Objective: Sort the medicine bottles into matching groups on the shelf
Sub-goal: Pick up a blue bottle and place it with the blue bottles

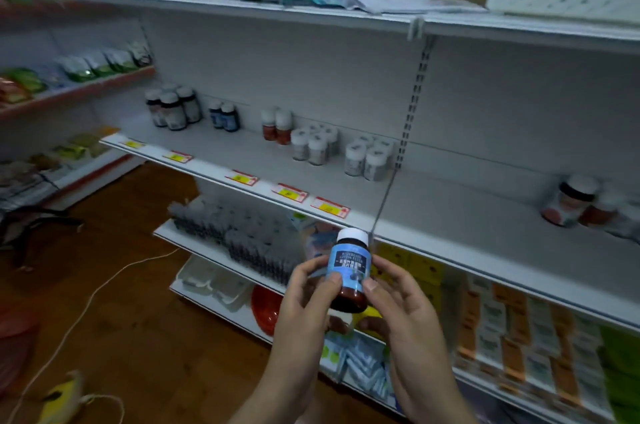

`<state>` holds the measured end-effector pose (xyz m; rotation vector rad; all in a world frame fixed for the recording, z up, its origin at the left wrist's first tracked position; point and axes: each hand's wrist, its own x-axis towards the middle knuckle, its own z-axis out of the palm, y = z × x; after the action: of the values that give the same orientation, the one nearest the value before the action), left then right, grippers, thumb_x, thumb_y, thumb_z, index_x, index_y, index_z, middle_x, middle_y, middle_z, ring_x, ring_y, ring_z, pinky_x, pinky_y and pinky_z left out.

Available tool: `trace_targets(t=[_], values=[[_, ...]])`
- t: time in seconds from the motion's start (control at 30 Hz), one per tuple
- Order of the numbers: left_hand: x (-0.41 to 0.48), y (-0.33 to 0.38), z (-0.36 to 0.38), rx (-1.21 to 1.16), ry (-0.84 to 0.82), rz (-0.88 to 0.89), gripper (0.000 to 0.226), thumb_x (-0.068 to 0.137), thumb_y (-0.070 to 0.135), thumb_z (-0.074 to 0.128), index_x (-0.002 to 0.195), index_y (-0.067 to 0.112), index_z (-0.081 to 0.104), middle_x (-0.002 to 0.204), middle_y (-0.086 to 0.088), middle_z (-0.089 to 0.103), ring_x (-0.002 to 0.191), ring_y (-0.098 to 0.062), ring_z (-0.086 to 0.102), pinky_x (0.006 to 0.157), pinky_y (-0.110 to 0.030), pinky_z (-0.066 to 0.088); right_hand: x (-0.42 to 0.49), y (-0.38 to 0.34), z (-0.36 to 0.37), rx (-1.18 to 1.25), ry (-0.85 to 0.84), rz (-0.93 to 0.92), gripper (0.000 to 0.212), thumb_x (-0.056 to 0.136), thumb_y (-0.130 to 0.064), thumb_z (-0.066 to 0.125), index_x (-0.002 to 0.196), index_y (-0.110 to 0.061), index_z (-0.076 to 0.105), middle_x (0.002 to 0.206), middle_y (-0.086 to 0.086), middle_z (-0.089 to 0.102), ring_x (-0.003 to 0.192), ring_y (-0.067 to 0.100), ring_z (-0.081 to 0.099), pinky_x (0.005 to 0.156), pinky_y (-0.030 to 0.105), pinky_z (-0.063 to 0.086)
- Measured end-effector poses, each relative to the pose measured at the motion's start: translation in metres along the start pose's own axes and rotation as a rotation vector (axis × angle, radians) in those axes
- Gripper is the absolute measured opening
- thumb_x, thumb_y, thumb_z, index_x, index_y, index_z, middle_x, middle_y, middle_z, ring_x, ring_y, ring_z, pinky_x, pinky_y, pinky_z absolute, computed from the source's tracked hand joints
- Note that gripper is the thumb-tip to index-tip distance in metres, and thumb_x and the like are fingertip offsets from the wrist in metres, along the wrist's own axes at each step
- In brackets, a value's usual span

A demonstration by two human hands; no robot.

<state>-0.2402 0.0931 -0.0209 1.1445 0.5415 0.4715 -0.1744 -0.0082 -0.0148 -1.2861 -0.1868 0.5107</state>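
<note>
While weighing where it belongs, holding one blue-label bottle [349, 271] low and in front of the slotted upright [414, 91], clear of the middle shelf [242, 157] and not yet placed. Clamping it from both sides: left hand [304, 299] curling round its left flank with the thumb lying on the label, right hand [398, 302] pinching its right flank with the thumb at the label's lower edge. Carrying it nearly upright, white cap on top, label facing the camera.

Judging the sort as well along but unfinished. Standing grouped on the shelf left of the upright:
- farthest from the upright, a cluster of dark bottles with grey caps [173, 108];
- nearer, a pair of small blue bottles [224, 117];
- nearer again, two red-brown bottles with white caps [277, 126];
- then a bunch of pale white-capped bottles [313, 143];
- just beside the upright, a second pale bunch [369, 159].

Showing a gap between each group and the next. Not telling, through the blur, whether the two pale bunches are one kind or two.

Lying well to the right of the upright, on the same shelf, a loose few bottles [571, 205], too blurred for counting, one with a white cap seeming to lean.

Looking like a match for the blue pair left of the upright, so probably heading there. Leaving, after that, the loose few right of the upright, each needing carrying across to its like.
</note>
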Motion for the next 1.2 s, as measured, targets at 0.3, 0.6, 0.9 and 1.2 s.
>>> trace_targets(t=[0.3,0.6,0.9,1.2], values=[[0.063,0.041,-0.129,0.098,0.087,-0.059,0.022,0.095,0.023,0.056,0.109,0.038,0.065,0.109,0.003,0.073,0.11,-0.019,0.065,0.105,-0.049,0.045,0.053,0.035,0.136,-0.206,-0.06,-0.025,0.038,0.081,0.001,0.071,0.103,-0.03,0.067,0.096,-0.004,0.072,0.086,0.008,0.067,0.081,0.034,0.057],[0.167,0.073,-0.187,0.154,0.049,-0.018,0.023,0.094,0.021,0.057,0.116,0.028,0.055,0.109,0.006,0.071,0.089,-0.001,0.069,0.069,-0.014,0.052,0.156,0.055,0.216,-0.319,-0.146,-0.047,0.035,0.083,-0.008,0.073,0.112,-0.025,0.065,0.101,0.0,0.072,0.089,0.011,0.068,0.071,0.023,0.057],[0.326,0.113,-0.256,0.492,0.132,-0.005,0.031,0.087,0.039,0.066,0.116,0.043,0.056,0.115,0.008,0.064,0.103,-0.007,0.064,0.092,-0.035,0.055,0.314,0.085,0.313,-0.369,-0.206,-0.006,0.036,0.082,-0.019,0.075,0.112,-0.031,0.06,0.102,-0.011,0.071,0.085,0.0,0.069,0.071,0.02,0.056],[0.455,0.153,-0.317,0.721,0.147,0.12,0.03,0.09,0.026,0.064,0.114,0.043,0.058,0.098,0.013,0.059,0.091,-0.003,0.059,0.07,-0.012,0.046,0.43,0.1,0.415,-0.56,-0.194,-0.033,0.034,0.08,-0.021,0.074,0.108,-0.032,0.058,0.1,-0.011,0.069,0.09,0.007,0.067,0.082,0.031,0.057]])
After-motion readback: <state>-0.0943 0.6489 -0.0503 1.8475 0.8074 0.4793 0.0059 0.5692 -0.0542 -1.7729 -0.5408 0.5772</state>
